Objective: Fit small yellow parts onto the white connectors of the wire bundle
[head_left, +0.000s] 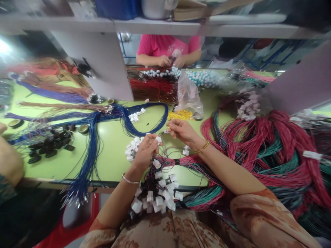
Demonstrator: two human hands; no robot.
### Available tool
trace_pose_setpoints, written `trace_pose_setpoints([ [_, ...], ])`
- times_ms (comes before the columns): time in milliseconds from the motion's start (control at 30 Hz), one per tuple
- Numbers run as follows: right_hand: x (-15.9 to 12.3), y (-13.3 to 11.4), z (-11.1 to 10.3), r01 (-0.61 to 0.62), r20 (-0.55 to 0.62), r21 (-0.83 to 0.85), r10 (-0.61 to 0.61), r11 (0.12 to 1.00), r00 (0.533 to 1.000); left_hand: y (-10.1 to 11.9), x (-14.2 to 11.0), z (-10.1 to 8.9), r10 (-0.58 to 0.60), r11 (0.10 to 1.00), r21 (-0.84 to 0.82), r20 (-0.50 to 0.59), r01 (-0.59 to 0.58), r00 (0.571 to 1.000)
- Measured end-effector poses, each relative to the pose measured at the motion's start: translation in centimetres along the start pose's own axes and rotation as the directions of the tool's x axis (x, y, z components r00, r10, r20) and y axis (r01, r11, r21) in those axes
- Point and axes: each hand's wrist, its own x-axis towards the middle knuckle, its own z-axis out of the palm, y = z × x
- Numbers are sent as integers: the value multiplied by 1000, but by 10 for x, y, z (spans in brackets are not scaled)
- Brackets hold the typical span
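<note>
My left hand (147, 151) is closed round a white plastic connector (158, 139), which shows at its fingertips. Just to the right, my right hand (184, 132) pinches a tiny yellow piece (169, 128), partly hidden by the fingers. The two hands are a short gap apart above the green table. Beyond the right hand lies a pile of small yellow pieces (182, 114) at the mouth of a clear plastic bag (190, 98). White connectors (131, 148) lie beside my left hand. Below it, a bunch of wires with white connectors (157, 196) hangs over the table edge.
Red, green and black wire bundles (258, 151) cover the right side. Blue wires (90, 148) and black connectors (50, 144) lie to the left, near tape rolls (83, 129). A person in a pink shirt (168, 48) works opposite, under a shelf (165, 29). Another person's arm (10, 158) shows at left.
</note>
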Motion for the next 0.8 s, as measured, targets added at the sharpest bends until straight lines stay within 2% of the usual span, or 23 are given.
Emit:
trace_pose_setpoints([
  [133,-11,-3,12,-128,50,126,123,984,991,-1,1,-1,-13,1000,-12,-2,13,1000],
  [233,-15,-4,15,-169,111,142,154,975,982,-2,1,-2,-17,1000,-23,0,17,1000],
  [367,-20,-4,18,-85,122,73,75,994,990,-2,1,-2,-23,999,-39,6,24,1000],
  [467,-24,-4,23,30,109,-87,-20,996,994,-1,1,-1,-33,998,-49,7,34,999],
  [567,-32,-5,29,170,112,-268,-144,948,983,0,1,-1,-45,997,-55,8,45,999],
  [633,-37,-7,32,280,164,-399,-233,873,959,0,1,-1,-43,997,-61,5,44,999],
  [667,-39,-7,34,355,203,-470,-293,808,934,0,1,-1,-43,997,-62,2,43,999],
  [733,-42,-7,36,521,299,-582,-431,625,851,1,1,-1,-43,997,-57,-6,42,999],
  [800,-42,-6,37,632,376,-635,-537,445,755,1,1,-1,-48,998,-47,-8,47,999],
])
